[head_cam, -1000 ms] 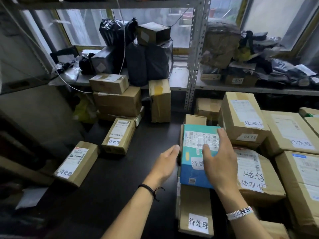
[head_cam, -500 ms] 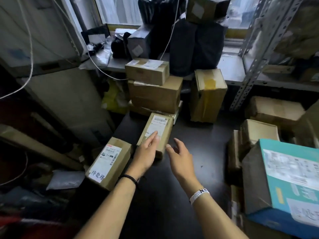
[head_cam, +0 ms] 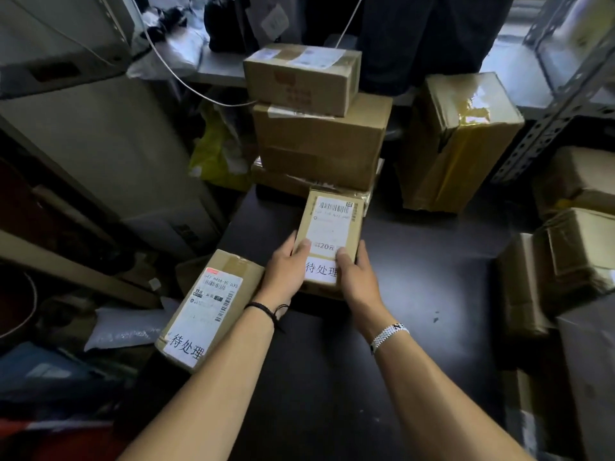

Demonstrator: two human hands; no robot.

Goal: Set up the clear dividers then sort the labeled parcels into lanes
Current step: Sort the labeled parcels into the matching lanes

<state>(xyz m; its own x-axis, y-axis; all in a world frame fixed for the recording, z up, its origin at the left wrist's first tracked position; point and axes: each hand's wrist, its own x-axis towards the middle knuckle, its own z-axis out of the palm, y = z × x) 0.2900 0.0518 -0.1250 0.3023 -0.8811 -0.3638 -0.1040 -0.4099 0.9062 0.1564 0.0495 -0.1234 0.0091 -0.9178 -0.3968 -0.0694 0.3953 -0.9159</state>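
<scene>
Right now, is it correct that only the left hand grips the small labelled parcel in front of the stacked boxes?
Not quite: the head view shows both the left hand and the right hand gripping the small labelled parcel in front of the stacked boxes.

We stand in a parcel sorting storeroom: taped brown cardboard boxes (head_cam: 319, 138) are piled on a dark matt table top (head_cam: 432, 294). Among them is a small cardboard parcel (head_cam: 332, 227) with a barcoded shipping label and a printed status slip. Black plastic-wrapped packages (head_cam: 416, 44) and a grey perforated steel shelf post (head_cam: 562, 108) stand behind.
</scene>
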